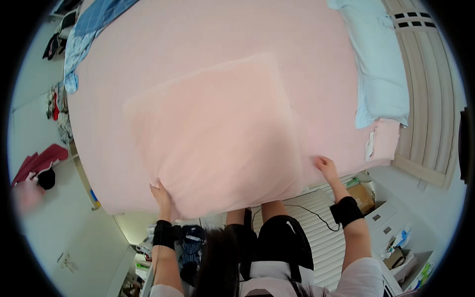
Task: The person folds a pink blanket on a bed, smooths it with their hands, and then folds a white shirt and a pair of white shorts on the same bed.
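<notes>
A large square pink piece of soft bedding (222,133), lighter at its borders, lies at a slant over the pink bed sheet (316,89). Whether it is a cushion or a folded cover I cannot tell. My left hand (161,195) is at its near left edge, fingers closed on the fabric there, with creases running out from them. To the right of the square, my right hand (325,166) is over the near part of the sheet, apart from the square. Its fingers look curled but are smeared by motion. Each wrist wears a black band.
A pale blue pillow (378,69) lies along the right side, by the slatted headboard (428,99). Blue bedding (94,29) hangs at the far left corner. Near right stand white drawers (381,220) and a cardboard box (360,197). A black cable (316,216) crosses the ribbed white surface.
</notes>
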A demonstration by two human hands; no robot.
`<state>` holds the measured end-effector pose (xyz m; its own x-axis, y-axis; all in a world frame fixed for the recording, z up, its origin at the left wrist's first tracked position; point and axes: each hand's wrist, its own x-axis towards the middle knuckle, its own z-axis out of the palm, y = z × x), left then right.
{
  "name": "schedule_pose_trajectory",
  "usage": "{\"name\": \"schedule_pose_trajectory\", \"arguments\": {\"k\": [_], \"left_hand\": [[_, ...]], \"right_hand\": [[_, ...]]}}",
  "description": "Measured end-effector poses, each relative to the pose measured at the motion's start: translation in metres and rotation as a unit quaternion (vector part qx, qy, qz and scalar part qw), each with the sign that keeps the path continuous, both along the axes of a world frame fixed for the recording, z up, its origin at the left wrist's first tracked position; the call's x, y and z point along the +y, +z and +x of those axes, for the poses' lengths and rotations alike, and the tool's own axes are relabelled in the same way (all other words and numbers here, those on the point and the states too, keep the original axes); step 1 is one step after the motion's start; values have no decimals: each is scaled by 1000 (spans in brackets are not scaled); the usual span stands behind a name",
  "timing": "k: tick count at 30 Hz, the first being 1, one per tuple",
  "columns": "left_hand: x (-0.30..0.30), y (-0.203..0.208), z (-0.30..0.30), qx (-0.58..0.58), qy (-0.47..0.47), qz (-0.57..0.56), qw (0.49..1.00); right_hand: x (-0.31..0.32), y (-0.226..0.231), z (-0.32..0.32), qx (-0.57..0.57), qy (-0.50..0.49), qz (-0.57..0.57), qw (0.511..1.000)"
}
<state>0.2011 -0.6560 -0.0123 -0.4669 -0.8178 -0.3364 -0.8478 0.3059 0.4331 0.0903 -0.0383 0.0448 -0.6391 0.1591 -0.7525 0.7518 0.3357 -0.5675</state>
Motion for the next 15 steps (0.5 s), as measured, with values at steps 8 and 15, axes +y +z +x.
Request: {"name": "schedule_pose_trajectory", "arguments": {"k": [8,15], "left_hand": [[-51,-17,0,-1,9,179,984],[-1,30,-43,4,115,261,958]], "right_hand": [[-115,-15,-59,55,110,-63,990],[-95,-36,-65,2,162,-74,984]]}}
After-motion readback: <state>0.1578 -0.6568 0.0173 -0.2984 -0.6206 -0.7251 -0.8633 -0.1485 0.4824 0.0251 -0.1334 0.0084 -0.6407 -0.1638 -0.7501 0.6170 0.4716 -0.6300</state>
